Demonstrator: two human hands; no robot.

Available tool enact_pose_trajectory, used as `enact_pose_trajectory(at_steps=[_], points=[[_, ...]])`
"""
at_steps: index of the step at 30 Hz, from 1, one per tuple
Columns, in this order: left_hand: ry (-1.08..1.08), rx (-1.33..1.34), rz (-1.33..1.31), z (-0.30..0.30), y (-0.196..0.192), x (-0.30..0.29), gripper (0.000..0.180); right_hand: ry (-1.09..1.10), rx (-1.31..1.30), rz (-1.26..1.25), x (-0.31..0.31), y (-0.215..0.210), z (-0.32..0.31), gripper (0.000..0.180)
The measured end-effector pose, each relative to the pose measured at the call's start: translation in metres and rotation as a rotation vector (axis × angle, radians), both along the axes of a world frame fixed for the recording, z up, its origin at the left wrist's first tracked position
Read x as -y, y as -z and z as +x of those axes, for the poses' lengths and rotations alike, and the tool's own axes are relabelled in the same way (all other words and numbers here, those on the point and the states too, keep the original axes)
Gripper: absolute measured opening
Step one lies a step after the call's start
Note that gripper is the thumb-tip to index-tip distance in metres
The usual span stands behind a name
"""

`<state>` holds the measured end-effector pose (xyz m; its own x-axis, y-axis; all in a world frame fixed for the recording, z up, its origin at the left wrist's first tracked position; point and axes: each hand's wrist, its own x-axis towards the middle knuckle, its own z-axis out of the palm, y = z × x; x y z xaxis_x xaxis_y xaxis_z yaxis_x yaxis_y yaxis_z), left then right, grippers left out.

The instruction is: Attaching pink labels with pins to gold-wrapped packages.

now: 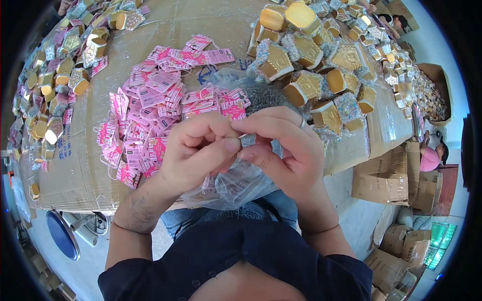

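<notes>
My left hand (198, 150) and my right hand (291, 150) meet in front of me, fingertips pinched close together. Whatever lies between them is too small to make out. A ring sits on a right finger. Below and behind the hands a clear plastic bag (228, 188) hangs at the table edge, partly hidden by them. Just past my fingers lies a heap of thin dark grey pieces (268, 94), perhaps wire. Beside my left hand is a pile of pink printed cards (150, 95), some with string loops. Gold faceted pieces with glittery sides (276, 65) are heaped beyond my right hand.
Cardboard (95, 165) covers the table. More gold and glittery pieces (63, 70) are piled at the far left. An open carton (381, 178) stands right of the table, and a blue round stool (63, 235) at lower left. A person in pink (432, 156) is at far right.
</notes>
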<state>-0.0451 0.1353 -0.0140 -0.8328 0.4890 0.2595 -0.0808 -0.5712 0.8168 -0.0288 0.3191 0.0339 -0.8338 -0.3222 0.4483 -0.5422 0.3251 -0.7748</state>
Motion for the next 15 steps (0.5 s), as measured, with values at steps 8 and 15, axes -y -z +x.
enact_pose_trajectory(at_steps=[8,15], points=[[0.101,0.05,-0.051,-0.001,-0.001,0.001,0.004,-0.023,-0.163,0.074,-0.008,0.003,-0.002,0.02],[-0.108,-0.142,-0.286,0.001,-0.007,0.0,0.008,0.134,-0.33,0.149,0.002,0.007,0.002,0.018]])
